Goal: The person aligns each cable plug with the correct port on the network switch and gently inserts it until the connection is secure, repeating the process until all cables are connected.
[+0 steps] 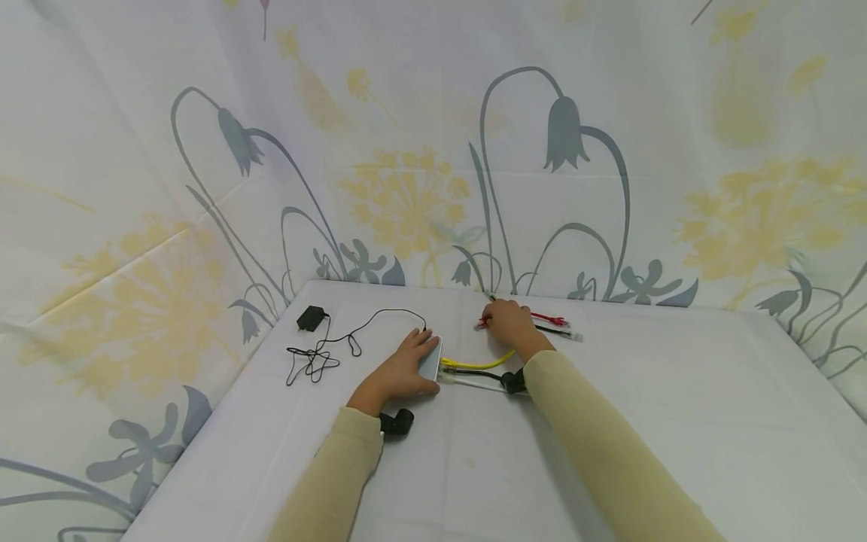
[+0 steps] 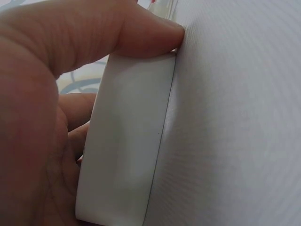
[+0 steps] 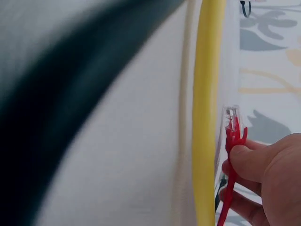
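Note:
My left hand (image 1: 400, 369) grips a small white network switch (image 1: 430, 361) on the table, thumb along its near end and fingers round the far side. In the left wrist view, the thumb (image 2: 146, 35) presses the corner of its casing. A yellow network cable (image 1: 489, 366), a black one (image 1: 474, 373) and a white one (image 1: 477, 385) run from its right side. Farther back, my right hand (image 1: 512, 325) pinches a red network cable (image 3: 229, 183) just behind its clear plug (image 3: 231, 113). The red cable's other end (image 1: 554, 320) lies right of that hand.
A black power adapter (image 1: 311, 318) lies at the back left, its thin cord (image 1: 314, 360) tangled and leading to the switch. Another dark cable with a clear plug (image 1: 576, 336) lies beside the red one. Patterned cloth (image 1: 433, 150) rises behind the table.

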Tool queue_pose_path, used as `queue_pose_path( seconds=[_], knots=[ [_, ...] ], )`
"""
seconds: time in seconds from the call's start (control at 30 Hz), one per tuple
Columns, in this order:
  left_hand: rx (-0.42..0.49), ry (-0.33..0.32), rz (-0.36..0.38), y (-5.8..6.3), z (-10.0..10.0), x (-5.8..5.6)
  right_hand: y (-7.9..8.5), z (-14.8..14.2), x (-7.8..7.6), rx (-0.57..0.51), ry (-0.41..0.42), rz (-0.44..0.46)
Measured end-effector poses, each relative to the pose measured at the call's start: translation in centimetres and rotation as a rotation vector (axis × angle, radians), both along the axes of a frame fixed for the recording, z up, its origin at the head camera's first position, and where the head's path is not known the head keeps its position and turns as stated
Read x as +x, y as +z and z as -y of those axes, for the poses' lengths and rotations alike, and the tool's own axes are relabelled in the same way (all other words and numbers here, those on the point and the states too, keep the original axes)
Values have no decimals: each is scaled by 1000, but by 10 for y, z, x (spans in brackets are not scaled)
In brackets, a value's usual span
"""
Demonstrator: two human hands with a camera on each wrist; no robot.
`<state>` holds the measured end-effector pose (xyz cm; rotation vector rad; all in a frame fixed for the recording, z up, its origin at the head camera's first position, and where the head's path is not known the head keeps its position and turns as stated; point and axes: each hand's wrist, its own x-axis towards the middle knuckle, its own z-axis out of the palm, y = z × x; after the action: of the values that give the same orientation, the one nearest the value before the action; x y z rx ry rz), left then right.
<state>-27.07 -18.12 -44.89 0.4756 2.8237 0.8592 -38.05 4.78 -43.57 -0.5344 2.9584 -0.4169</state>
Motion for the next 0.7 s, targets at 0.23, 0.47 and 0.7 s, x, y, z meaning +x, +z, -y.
queue_pose_path(
  seconds=[0.23,0.47,0.7],
  knots=[
    [-19,6,5,0,0,-2,1,-4,2,-28,45,-81],
    [-6,8,19,1,0,1,3,-9,8,2,88,-145],
    [-11,10,3,-2,0,0,11,-9,18,9,107,-209]
  ],
)
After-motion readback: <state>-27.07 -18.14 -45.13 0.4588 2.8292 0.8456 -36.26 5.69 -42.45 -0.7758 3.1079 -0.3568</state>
